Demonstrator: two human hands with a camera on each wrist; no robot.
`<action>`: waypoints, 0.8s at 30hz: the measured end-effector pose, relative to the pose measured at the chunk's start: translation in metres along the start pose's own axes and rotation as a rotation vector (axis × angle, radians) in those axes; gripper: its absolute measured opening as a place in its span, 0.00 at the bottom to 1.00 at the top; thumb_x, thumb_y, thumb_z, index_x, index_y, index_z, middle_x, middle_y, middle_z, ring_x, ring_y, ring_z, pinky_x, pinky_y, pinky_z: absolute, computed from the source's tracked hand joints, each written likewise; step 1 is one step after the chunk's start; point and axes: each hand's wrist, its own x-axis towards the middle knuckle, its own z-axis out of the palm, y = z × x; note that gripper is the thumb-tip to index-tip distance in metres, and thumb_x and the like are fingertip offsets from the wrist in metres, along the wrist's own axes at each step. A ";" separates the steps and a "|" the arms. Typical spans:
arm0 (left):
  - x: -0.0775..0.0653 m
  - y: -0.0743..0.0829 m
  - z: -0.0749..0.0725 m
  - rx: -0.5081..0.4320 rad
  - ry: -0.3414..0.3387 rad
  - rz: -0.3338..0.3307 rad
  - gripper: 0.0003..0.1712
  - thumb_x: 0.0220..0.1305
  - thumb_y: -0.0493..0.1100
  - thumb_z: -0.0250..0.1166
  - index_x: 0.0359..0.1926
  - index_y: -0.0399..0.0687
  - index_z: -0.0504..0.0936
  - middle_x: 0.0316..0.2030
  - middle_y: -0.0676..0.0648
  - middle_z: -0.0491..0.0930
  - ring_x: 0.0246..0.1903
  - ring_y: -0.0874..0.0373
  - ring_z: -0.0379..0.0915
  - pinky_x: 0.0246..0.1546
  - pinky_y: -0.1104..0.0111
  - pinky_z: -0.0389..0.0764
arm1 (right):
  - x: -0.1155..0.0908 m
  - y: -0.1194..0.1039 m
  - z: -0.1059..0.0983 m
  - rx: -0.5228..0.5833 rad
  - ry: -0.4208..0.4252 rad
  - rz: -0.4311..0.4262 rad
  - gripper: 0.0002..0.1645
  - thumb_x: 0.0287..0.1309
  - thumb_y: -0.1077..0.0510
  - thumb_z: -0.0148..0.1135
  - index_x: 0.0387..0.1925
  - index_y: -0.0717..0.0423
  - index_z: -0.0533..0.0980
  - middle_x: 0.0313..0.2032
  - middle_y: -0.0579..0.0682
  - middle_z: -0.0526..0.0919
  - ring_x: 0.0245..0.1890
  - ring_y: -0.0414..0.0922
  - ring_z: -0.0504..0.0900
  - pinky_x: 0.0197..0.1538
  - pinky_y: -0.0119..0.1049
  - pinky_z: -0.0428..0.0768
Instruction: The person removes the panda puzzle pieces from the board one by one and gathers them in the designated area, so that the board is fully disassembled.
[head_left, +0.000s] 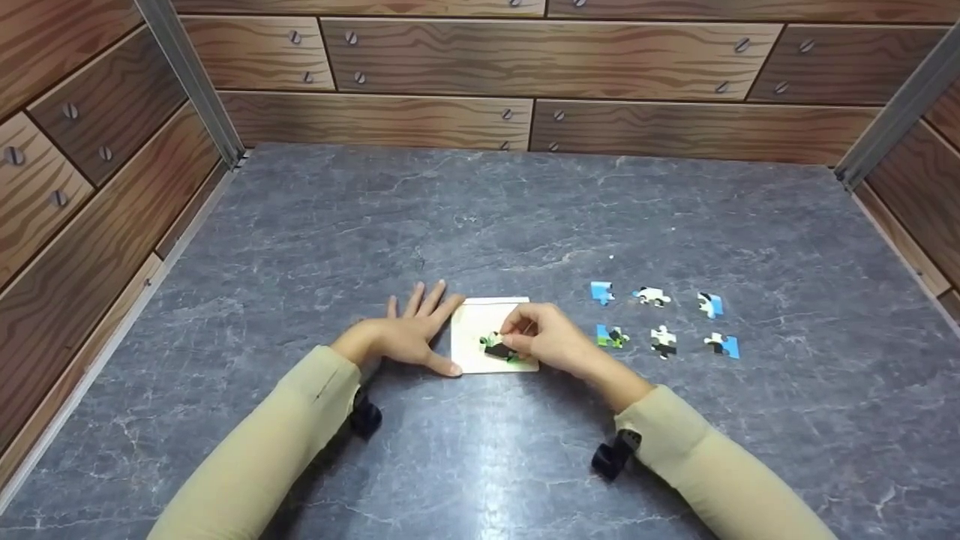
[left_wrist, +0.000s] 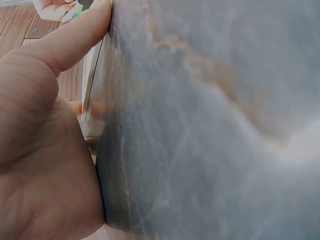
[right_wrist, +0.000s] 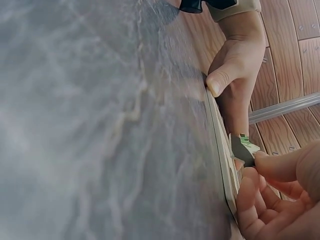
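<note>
A square cream puzzle board (head_left: 471,319) lies flat on the grey marbled table. My left hand (head_left: 405,335) rests at its left side with fingers spread and straight, the thumb along the near left corner. Over the board, my right hand (head_left: 553,339) pinches a puzzle piece (right_wrist: 243,151) between thumb and forefinger. Black, white and green show on that piece, which stands tilted close above the board in the right wrist view. Its right end is hidden behind the fingertips in the head view. The left thumb (left_wrist: 75,42) crosses the board's edge in the left wrist view.
Right of the board, several loose puzzle pieces lie in two rows, among them a blue corner piece (head_left: 601,292), a white and black piece (head_left: 663,341) and a blue-edged piece (head_left: 724,345). Wood-patterned walls (head_left: 547,60) enclose the table's back and sides.
</note>
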 end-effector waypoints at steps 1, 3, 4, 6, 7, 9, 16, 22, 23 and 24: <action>0.000 0.000 0.000 0.000 -0.002 -0.002 0.65 0.45 0.72 0.64 0.72 0.68 0.30 0.69 0.49 0.16 0.65 0.49 0.06 0.58 0.41 0.19 | 0.000 0.000 -0.001 0.015 -0.005 0.008 0.03 0.53 0.68 0.62 0.32 0.66 0.77 0.24 0.50 0.76 0.20 0.40 0.73 0.23 0.31 0.75; 0.000 0.000 0.000 0.000 -0.007 -0.004 0.65 0.45 0.72 0.63 0.72 0.69 0.29 0.69 0.49 0.16 0.65 0.49 0.06 0.58 0.42 0.19 | -0.001 0.001 -0.003 0.038 -0.014 0.017 0.04 0.54 0.68 0.62 0.33 0.67 0.77 0.25 0.51 0.76 0.19 0.41 0.74 0.23 0.32 0.76; 0.000 0.000 0.000 -0.002 -0.007 -0.002 0.65 0.45 0.72 0.63 0.72 0.68 0.29 0.69 0.49 0.16 0.65 0.49 0.06 0.58 0.42 0.19 | -0.002 0.002 -0.004 0.046 -0.019 0.020 0.04 0.54 0.68 0.62 0.33 0.67 0.77 0.25 0.52 0.76 0.19 0.41 0.74 0.22 0.33 0.77; 0.000 0.000 -0.001 -0.004 -0.009 -0.001 0.65 0.45 0.72 0.63 0.72 0.69 0.29 0.69 0.49 0.16 0.65 0.49 0.06 0.59 0.42 0.19 | -0.005 0.003 -0.008 0.053 -0.026 0.025 0.05 0.55 0.67 0.62 0.34 0.67 0.76 0.26 0.53 0.77 0.19 0.42 0.75 0.22 0.34 0.77; 0.000 0.000 -0.001 -0.005 -0.011 -0.002 0.65 0.45 0.72 0.63 0.72 0.69 0.29 0.69 0.50 0.16 0.65 0.50 0.06 0.59 0.42 0.19 | -0.007 0.004 -0.009 0.052 -0.028 0.028 0.05 0.55 0.67 0.62 0.34 0.67 0.76 0.26 0.53 0.77 0.19 0.42 0.75 0.22 0.34 0.77; -0.001 0.000 -0.001 -0.007 -0.011 0.000 0.65 0.45 0.72 0.64 0.72 0.70 0.29 0.69 0.50 0.15 0.65 0.50 0.06 0.59 0.43 0.19 | -0.011 0.005 -0.013 0.049 -0.032 0.034 0.05 0.55 0.66 0.62 0.34 0.67 0.76 0.26 0.53 0.77 0.20 0.42 0.75 0.22 0.34 0.77; -0.003 0.001 -0.003 -0.009 -0.007 0.011 0.64 0.47 0.71 0.63 0.72 0.69 0.29 0.69 0.50 0.16 0.65 0.50 0.06 0.59 0.42 0.19 | -0.022 0.009 -0.030 0.060 -0.024 0.079 0.05 0.55 0.66 0.62 0.34 0.65 0.77 0.28 0.53 0.78 0.22 0.43 0.75 0.25 0.34 0.77; -0.001 0.001 -0.002 -0.002 -0.013 0.002 0.65 0.46 0.72 0.63 0.72 0.69 0.28 0.69 0.50 0.15 0.65 0.50 0.06 0.58 0.42 0.19 | -0.035 0.015 -0.049 0.053 0.005 0.119 0.07 0.55 0.65 0.61 0.37 0.66 0.77 0.30 0.54 0.78 0.24 0.43 0.75 0.27 0.35 0.78; -0.001 0.001 -0.001 0.002 -0.014 0.002 0.65 0.46 0.72 0.63 0.72 0.69 0.28 0.69 0.50 0.15 0.65 0.50 0.06 0.58 0.42 0.18 | -0.038 0.016 -0.052 0.054 0.012 0.124 0.08 0.55 0.65 0.61 0.37 0.66 0.77 0.30 0.54 0.78 0.24 0.43 0.75 0.27 0.35 0.78; 0.000 0.001 -0.001 0.003 -0.012 0.003 0.65 0.46 0.72 0.63 0.72 0.68 0.28 0.69 0.49 0.15 0.65 0.49 0.06 0.58 0.42 0.19 | -0.040 0.017 -0.056 0.059 0.017 0.129 0.08 0.55 0.65 0.61 0.37 0.66 0.77 0.30 0.53 0.78 0.24 0.43 0.75 0.27 0.35 0.78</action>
